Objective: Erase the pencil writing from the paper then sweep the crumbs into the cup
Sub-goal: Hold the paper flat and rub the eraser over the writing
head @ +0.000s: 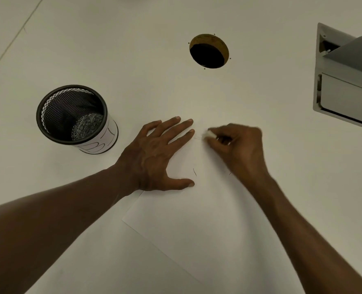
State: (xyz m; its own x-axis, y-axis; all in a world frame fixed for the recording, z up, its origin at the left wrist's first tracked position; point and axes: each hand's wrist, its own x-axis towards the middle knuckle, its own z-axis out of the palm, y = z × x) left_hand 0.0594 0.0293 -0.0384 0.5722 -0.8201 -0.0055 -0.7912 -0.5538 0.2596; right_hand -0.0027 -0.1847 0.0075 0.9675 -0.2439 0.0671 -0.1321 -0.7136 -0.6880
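My left hand (pixel 154 153) lies flat near the middle of the frame, its fingers (pixel 176 128) straight and spread, palm down on the upper left part of the white sheet of paper (pixel 197 225), thumb stretched out toward the lower right. The paper lies tilted on the pale counter (pixel 133 49), running from the centre down to the lower right of the frame.

Just right of my left fingertips, my right hand (pixel 239 149) is curled, and its fingers (pixel 222 134) pinch a small white eraser (pixel 211 133) whose tip points left and touches the paper. This hand is blurred, so I cannot tell exactly how each finger sits. A faint pencil mark (pixel 198 138) shows on the paper beside the eraser tip, and a short dark pencil stroke (pixel 195 172) lies lower, between my two hands, just above my left thumb.

At the left of the frame, well apart from the paper, stands the black wire-mesh cup (pixel 74 115) with a white paper band round its lower wall; pale shreds lie in its bottom.

A round dark hole (pixel 208 53) is cut in the counter at upper centre. At the right edge sits a grey metal box (pixel 345 81) with a raised flap.
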